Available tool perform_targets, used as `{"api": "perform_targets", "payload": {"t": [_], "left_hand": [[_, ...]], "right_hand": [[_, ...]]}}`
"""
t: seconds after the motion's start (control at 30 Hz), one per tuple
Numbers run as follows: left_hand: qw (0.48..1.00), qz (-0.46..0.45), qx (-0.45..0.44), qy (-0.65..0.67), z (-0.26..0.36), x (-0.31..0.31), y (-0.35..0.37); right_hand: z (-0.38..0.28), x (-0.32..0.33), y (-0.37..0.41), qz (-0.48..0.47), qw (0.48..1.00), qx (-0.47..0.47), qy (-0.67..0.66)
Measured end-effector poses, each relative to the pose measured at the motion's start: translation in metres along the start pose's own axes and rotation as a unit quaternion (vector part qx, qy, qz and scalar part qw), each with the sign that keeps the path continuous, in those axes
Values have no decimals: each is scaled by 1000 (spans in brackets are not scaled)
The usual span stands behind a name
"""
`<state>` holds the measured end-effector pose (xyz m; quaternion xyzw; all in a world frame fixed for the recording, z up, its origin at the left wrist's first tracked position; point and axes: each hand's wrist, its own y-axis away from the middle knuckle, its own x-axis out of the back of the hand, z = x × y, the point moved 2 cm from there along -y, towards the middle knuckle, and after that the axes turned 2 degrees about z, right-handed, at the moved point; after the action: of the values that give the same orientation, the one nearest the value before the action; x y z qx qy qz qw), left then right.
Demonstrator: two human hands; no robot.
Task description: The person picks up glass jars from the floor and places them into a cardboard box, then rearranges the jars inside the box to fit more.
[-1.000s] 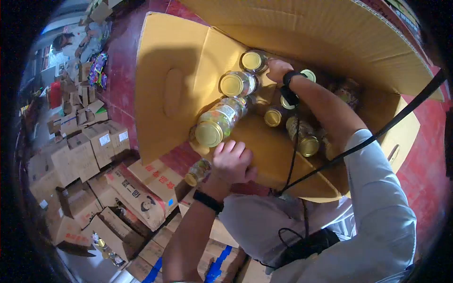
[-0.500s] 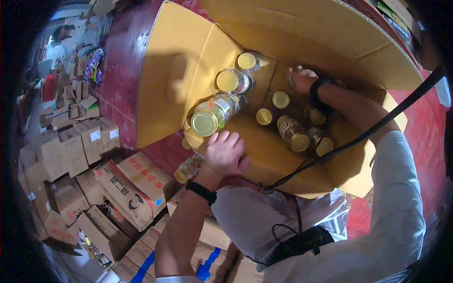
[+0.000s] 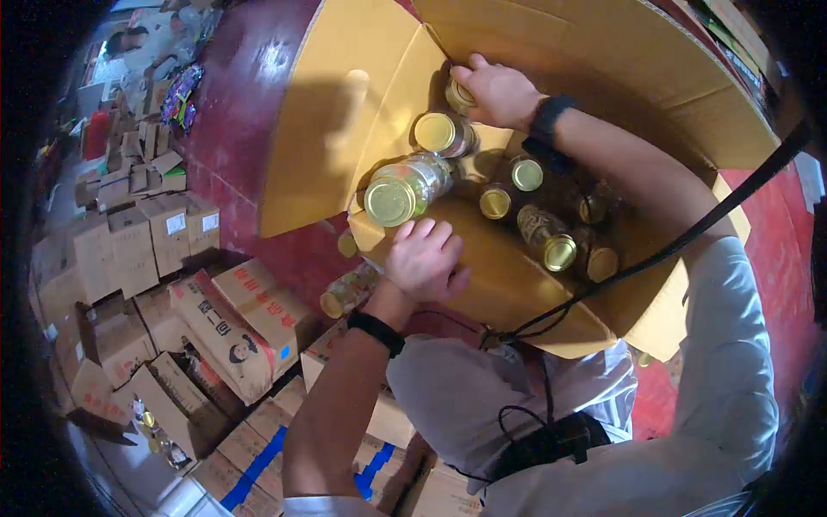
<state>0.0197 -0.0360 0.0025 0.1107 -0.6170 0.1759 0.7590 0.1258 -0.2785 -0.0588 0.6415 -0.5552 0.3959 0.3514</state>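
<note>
A large open cardboard box (image 3: pixel 568 52) holds several glass jars with gold lids. At its upper left inner corner, my right hand (image 3: pixel 504 93) is closed round the lid end of a jar (image 3: pixel 459 95). Just below stands a second jar (image 3: pixel 436 133). A bigger, tilted jar (image 3: pixel 392 200) lies nearest my left hand (image 3: pixel 422 258), which rests at the box's near edge with fingers apart and holds nothing. Deeper in the box are more jars, among them a labelled one (image 3: pixel 544 233).
Stacked cartons (image 3: pixel 237 332) fill the lower left, one open with jars (image 3: pixel 155 431) inside. More jars (image 3: pixel 349 289) lie beside the big box on the red floor (image 3: pixel 228 155). A person (image 3: pixel 146 47) is at the far upper left. A black strap (image 3: pixel 715 211) crosses the right side.
My right hand has moved left, from the back of the box to the upper left jar, and taken hold of it. The view has shifted slightly.
</note>
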Motion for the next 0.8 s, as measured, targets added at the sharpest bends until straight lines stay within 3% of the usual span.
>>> {"api": "perform_targets", "payload": {"t": [0.4,0.53,0.6,0.63,0.7,0.73,0.77,0.8], "left_hand": [[1000,5,5,0,2,1,-2],[1000,22,7,10,2,0,-1],[1000,4,8,11,1,0,-1],[1000,-13,5,12,1,0,-2],[1000,-14,6,8,2,0,-2],[1000,-15,7,3,2,-1,-1],[1000,-15,6,0,2,-1,-1],[1000,8,4,2,3,-3,-1]], "right_hand": [[5,-8,5,32,999,-24,-11],[-4,9,29,-17,999,-33,-22],[-23,23,48,-88,992,-38,-83],[-33,23,58,-91,989,7,-115],[-51,9,74,-197,958,58,-199],[-60,2,77,-196,921,146,-303],[-68,-9,81,-238,890,111,-373],[-74,-14,81,-215,894,119,-375]]}}
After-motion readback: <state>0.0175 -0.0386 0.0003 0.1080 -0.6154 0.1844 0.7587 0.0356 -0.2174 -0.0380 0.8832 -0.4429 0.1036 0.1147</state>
